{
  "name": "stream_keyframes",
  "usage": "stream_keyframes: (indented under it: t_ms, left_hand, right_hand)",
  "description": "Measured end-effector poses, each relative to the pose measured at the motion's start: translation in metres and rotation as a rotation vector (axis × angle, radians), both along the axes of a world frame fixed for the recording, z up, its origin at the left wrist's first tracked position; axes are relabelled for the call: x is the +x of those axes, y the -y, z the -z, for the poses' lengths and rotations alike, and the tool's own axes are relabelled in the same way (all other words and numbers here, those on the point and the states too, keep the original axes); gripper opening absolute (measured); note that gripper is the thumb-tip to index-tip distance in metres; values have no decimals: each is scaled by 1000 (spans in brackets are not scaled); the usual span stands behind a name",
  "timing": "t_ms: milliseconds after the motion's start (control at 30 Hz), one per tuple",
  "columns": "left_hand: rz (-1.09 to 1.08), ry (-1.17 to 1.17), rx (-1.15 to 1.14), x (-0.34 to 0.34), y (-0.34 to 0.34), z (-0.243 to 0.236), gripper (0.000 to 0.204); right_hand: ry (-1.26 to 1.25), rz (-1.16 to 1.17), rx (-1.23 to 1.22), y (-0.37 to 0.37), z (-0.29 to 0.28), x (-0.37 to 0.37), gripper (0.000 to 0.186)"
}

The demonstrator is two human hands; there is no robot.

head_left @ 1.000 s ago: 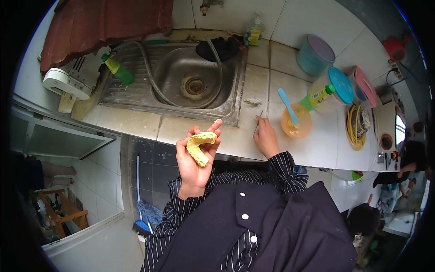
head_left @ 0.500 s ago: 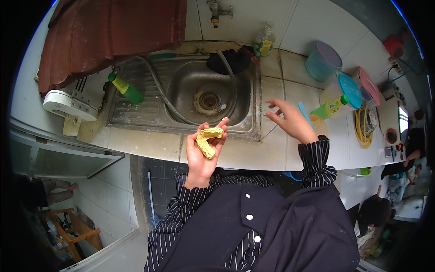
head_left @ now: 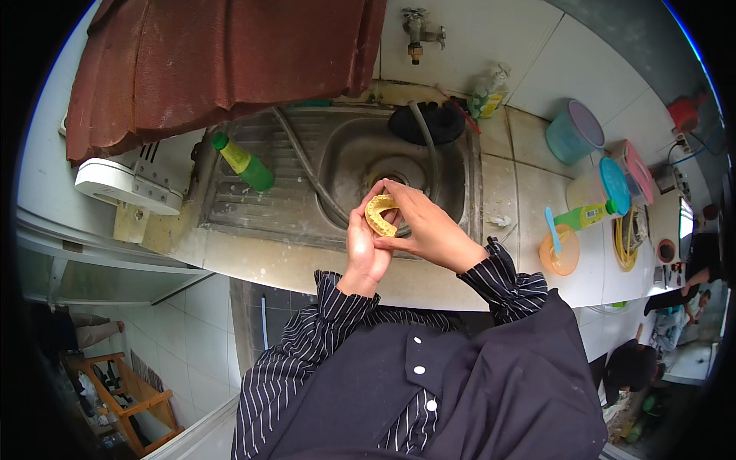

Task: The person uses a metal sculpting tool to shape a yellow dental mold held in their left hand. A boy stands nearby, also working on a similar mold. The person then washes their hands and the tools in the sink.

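A yellow, horseshoe-shaped dental cast point(head_left: 373, 215) with tooth shapes along its curve is held just above the front edge of the steel sink point(head_left: 345, 153). My left hand point(head_left: 363, 249) cups it from the left and below, fingers curled behind it. From the right, my right hand point(head_left: 429, 228) closes on it as well, fingertips at its upper edge and thumb at its lower end. The hands partly cover the sink basin and its drain.
A grey hose point(head_left: 303, 165) loops into the sink beside a black bowl-like thing point(head_left: 406, 126). Green bottles stand or lie at left point(head_left: 244, 162) and right point(head_left: 583, 217). An orange bowl point(head_left: 563, 261) with a blue spatula point(head_left: 552, 230) sits on the right counter. A tap point(head_left: 418, 34) juts from the wall.
My right hand has come in from over the counter on the right and taken hold of the dental cast together with the left. The view has shifted left, and the orange bowl now shows fully.
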State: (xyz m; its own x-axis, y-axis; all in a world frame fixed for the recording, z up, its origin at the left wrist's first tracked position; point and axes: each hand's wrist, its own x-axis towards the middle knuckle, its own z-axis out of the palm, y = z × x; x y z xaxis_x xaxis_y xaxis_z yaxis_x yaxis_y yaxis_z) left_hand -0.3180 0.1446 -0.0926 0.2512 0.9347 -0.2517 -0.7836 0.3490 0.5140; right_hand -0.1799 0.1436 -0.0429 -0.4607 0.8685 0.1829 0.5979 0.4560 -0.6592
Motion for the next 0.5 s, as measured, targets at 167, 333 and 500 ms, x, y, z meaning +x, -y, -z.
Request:
stream_keyframes:
  t_ms: [167,333,500]
  left_hand:
    - [16,-27,-31,18,-13,12,50]
    - [34,2,-49,42,-15,16,53]
    - [15,0,-45,36,-16,18,52]
  right_hand:
    - [9,140,-83,-16,12,14,74]
    - [32,578,-2,-93,42,140,55]
    - [544,1116,-186,-172,134,304,55]
